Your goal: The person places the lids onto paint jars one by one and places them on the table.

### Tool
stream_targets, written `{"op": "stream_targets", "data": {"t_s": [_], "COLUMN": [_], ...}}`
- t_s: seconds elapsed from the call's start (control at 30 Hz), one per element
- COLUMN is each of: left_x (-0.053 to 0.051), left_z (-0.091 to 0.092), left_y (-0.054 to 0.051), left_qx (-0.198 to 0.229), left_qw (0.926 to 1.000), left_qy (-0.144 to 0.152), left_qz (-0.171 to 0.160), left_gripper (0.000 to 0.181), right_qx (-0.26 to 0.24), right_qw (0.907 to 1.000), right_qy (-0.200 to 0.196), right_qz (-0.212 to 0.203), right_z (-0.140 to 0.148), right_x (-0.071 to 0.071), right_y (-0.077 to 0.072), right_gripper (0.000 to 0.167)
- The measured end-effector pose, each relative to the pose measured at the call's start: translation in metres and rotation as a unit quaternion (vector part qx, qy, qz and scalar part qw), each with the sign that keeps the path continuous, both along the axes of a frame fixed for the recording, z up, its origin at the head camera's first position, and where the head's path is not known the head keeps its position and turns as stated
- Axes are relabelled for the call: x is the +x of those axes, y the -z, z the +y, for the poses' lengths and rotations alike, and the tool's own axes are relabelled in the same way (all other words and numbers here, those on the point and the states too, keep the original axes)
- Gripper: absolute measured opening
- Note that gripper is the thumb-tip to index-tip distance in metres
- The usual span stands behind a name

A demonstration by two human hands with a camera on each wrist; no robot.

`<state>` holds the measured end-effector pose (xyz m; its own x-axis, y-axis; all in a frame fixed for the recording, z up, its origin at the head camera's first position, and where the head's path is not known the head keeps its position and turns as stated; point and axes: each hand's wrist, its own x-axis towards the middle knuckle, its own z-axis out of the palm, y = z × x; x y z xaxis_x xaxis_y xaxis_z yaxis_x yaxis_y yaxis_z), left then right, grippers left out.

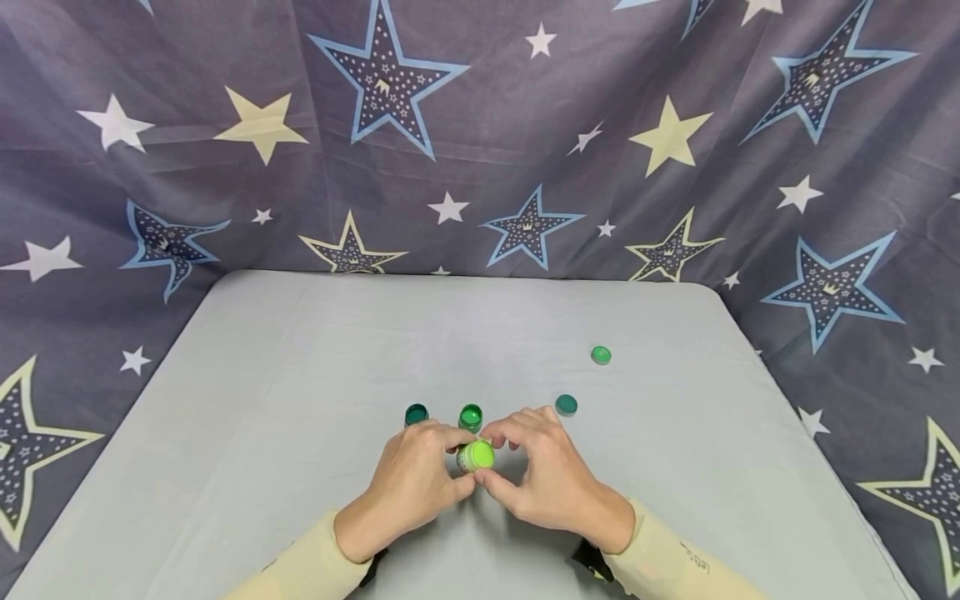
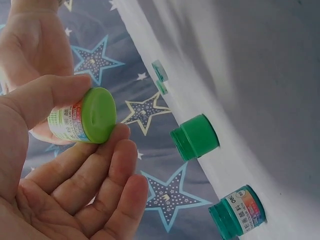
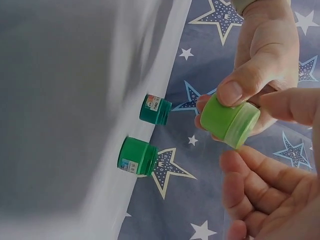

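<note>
A small light green paint jar [image 1: 476, 455] is held tilted between both hands, off the table. My left hand [image 1: 416, 471] grips its body between thumb and fingers; the green base faces the left wrist camera and a printed label shows. On the jar's other end sits a pale translucent lid [image 3: 243, 126]. My right hand [image 1: 551, 475] pinches the lid's rim with thumb and fingertips. Just beyond the hands stand two uncapped jars, a mid-green paint jar [image 1: 470, 417] and a dark green paint jar [image 1: 416, 414], the latter partly behind the left hand.
Two loose lids lie on the grey-white table [image 1: 300, 375]: a dark green lid [image 1: 566, 405] just past the right hand, and a brighter green lid [image 1: 601, 355] farther back. A star-patterned curtain [image 1: 480, 150] hangs around the table's back and sides.
</note>
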<state>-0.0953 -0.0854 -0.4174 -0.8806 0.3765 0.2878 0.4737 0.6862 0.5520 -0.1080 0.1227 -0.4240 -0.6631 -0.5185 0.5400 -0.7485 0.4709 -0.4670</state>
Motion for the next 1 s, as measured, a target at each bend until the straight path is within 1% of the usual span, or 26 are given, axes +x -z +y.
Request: {"op": "stream_targets", "data": {"t_s": [0.1,0.23,0.37,0.5,0.87,1.0], "left_x": [0.0,-0.001,-0.001,-0.002,-0.007,-0.009], "left_z": [-0.001,-0.002,-0.002,-0.003,-0.013,-0.018], "left_y": [0.0,-0.001,-0.001,-0.003,-0.006,-0.007], "left_qx": [0.003,0.001,-0.002,0.0,0.023,0.023], "left_qw": [1.0,0.9999,0.9995,0.9992,0.9981,0.9976], "left_qy": [-0.003,-0.013,-0.025,-0.03,-0.049,-0.058], "left_qz": [0.0,0.006,0.017,0.026,0.03,0.029], "left_gripper": [0.031,0.034,0.036,0.036,0.033,0.031], "right_qx": [-0.006,-0.008,-0.011,-0.011,0.004,0.005], "right_qw": [0.9998,0.9994,0.9993,0.9991,0.9985,0.9982], "right_qy": [0.004,0.014,0.024,0.033,0.048,0.055], "right_qz": [0.018,0.029,0.027,0.026,0.024,0.024], "right_z": [0.001,0.001,0.001,0.002,0.01,0.014], "right_x": [-0.002,-0.003,-0.003,-0.004,-0.004,-0.005], "right_y": [0.0,0.0,-0.001,-0.001,-0.001,-0.001], "right_gripper": [0.03,0.029,0.025,0.023,0.022,0.023]}}
